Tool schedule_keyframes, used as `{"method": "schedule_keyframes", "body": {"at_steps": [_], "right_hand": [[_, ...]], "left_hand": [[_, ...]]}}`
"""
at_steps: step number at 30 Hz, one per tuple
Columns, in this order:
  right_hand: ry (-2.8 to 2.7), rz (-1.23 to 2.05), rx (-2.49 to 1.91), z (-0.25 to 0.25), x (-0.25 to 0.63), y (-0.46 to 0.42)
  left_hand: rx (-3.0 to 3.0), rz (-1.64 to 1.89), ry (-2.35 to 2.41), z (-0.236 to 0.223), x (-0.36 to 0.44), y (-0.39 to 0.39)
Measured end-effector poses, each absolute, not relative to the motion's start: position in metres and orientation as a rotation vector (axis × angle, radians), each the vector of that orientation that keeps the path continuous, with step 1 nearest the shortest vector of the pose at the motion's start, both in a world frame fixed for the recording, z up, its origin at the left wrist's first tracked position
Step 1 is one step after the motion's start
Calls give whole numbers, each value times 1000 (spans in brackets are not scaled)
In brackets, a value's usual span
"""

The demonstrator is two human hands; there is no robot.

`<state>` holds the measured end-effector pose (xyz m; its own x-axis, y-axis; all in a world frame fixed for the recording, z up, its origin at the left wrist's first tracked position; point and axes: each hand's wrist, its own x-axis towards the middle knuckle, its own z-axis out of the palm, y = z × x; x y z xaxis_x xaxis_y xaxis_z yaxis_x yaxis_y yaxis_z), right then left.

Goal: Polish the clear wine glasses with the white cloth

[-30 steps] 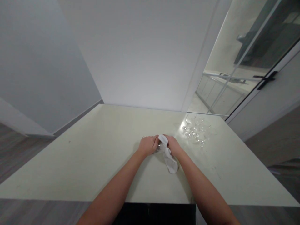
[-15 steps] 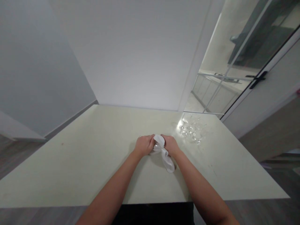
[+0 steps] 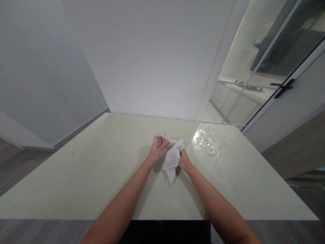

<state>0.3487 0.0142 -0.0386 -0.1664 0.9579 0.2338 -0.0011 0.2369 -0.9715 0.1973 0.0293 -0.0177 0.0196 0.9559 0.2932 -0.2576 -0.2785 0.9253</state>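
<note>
A clear drinking glass [image 3: 160,135] stands out above my left hand [image 3: 157,149], whose fingers are wrapped round it, with the round rim facing up and away. To the right, my right hand [image 3: 184,160] grips a white cloth [image 3: 172,157] that hangs down between both hands. The cloth's upper edge comes close to the glass; whether they touch, I cannot tell. My right fingers are partly hidden behind the cloth. Both hands are over the middle of the pale table [image 3: 88,176].
Several clear stemmed glasses [image 3: 209,142] are grouped at the table's back right, some apparently lying down. Behind the table rises a white wall [image 3: 152,67]. At the right is a glass-paned door or partition with a black handle [image 3: 284,88].
My hands have drawn slightly apart. The glass, mostly covered before, now shows in my left hand, and the twisted cloth has loosened and hangs from my right hand.
</note>
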Motion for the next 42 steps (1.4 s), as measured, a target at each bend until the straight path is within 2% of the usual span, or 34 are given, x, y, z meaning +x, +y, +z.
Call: {"method": "schedule_keyframes", "body": {"at_steps": [6,10,16,18,23,25,30,32,36,42], "right_hand": [[-1777,1048,-904,-37,338,4],[-1753,1050,-904,-36,340,5],[-1403,1454,-864,-44,345,12],[-1372,1492,-875,-44,346,13],[-1642,1046,-1036,-40,349,16],[-1681,972,-1077,-39,350,16],[-1501,1424,-865,-37,350,14],[-1525,1426,-865,-38,349,13],[-1755,1121,-999,-38,350,13],[-1494,1594,-898,-43,346,8]], "left_hand": [[1239,1324,769,-20,199,20],[1292,1251,779,-22,197,21],[1275,1188,730,-21,198,23],[1250,1202,759,-19,199,24],[1171,1402,1001,-16,198,28],[1131,1392,1012,-16,196,28],[984,1260,709,-14,196,25],[983,1281,684,-15,197,25],[1035,1404,825,-18,198,26],[925,1276,589,-17,195,24]]}}
